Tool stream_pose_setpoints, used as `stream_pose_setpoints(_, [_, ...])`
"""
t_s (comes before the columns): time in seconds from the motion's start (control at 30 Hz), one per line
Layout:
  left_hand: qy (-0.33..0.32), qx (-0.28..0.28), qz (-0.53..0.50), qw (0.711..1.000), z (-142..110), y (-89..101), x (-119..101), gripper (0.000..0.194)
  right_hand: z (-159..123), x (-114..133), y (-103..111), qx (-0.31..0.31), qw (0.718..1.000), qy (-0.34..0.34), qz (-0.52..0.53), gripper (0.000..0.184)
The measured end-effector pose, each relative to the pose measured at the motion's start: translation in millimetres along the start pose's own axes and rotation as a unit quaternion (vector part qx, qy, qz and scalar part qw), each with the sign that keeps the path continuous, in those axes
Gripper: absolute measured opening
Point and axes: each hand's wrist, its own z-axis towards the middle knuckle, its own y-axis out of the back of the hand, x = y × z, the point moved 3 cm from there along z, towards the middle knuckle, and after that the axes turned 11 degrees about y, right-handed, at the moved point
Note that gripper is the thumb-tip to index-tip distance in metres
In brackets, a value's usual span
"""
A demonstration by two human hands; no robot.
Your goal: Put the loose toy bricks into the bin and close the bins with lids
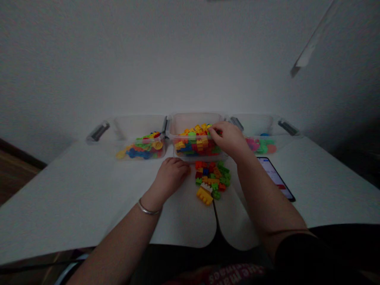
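My left hand [173, 174] rests on the table just left of a loose pile of toy building bricks [212, 178], its fingers loosely bent and lying over the tabletop. Red, orange, green and blue bricks make up the pile, with a larger yellow brick [204, 196] and a white brick [207, 187] at its near side. Over the right side of the middle clear plastic box [197, 116] is my right hand [229, 136], thumb and fingers pinched together. Whatever is between those fingertips is too dark to make out. Mixed bricks [197, 138], many of them yellow, fill that box.
A clear box [139, 118] with colourful plastic pieces stands on the left, and another box [255, 118] with pink, green and orange pieces on the right. A phone [276, 178] lies beside my right forearm. The white table [118, 190] has a curved notch at its front edge.
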Motion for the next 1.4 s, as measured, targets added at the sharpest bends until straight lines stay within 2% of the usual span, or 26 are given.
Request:
stream_pose_setpoints(0.1, [0.000,0.019,0.084,0.996,0,0.0,-1,0.016,-1,1,1,-0.040,0.998,0.019,0.034,0.027])
stream_pose_setpoints(0.2, [0.010,0.016,0.070,0.997,0,-2.3,3,0.013,-1,5,7,-0.087,0.993,0.055,0.062,0.024])
stream_pose_setpoints(0.33, [0.085,0.004,-0.095,0.992,3,-6.5,13,0.010,-3,18,20,-0.160,0.975,0.121,0.099,0.021])
stream_pose_setpoints(0.43, [0.178,0.001,-0.280,0.943,5,-8.8,17,0.013,-6,30,27,-0.170,0.960,0.179,0.129,0.018])
stream_pose_setpoints(0.53, [0.228,-0.008,-0.461,0.857,7,-7.3,15,0.029,-9,43,27,-0.141,0.949,0.231,0.162,0.017])
stream_pose_setpoints(0.6, [0.248,-0.008,-0.537,0.807,8,-4.8,12,0.039,-10,51,23,-0.097,0.944,0.255,0.187,0.017])
stream_pose_setpoints(0.73, [0.278,0.001,-0.615,0.738,7,-1.9,9,0.042,-13,62,6,0.000,0.941,0.262,0.214,0.017])
stream_pose_setpoints(0.9, [0.326,0.021,-0.672,0.665,6,-3.5,9,0.032,-14,65,-11,0.048,0.943,0.257,0.205,0.015])
stream_pose_setpoints(1.13, [0.373,0.064,-0.702,0.603,6,-2.1,4,0.014,-15,61,-24,0.094,0.947,0.219,0.217,0.015])
stream_pose_setpoints(1.23, [0.371,0.072,-0.709,0.596,6,-3.6,5,0.015,-15,61,-26,0.113,0.947,0.203,0.222,0.015])
stream_pose_setpoints(1.4, [0.349,0.077,-0.716,0.599,6,-5.8,8,0.022,-14,60,-29,0.119,0.947,0.188,0.233,0.016])
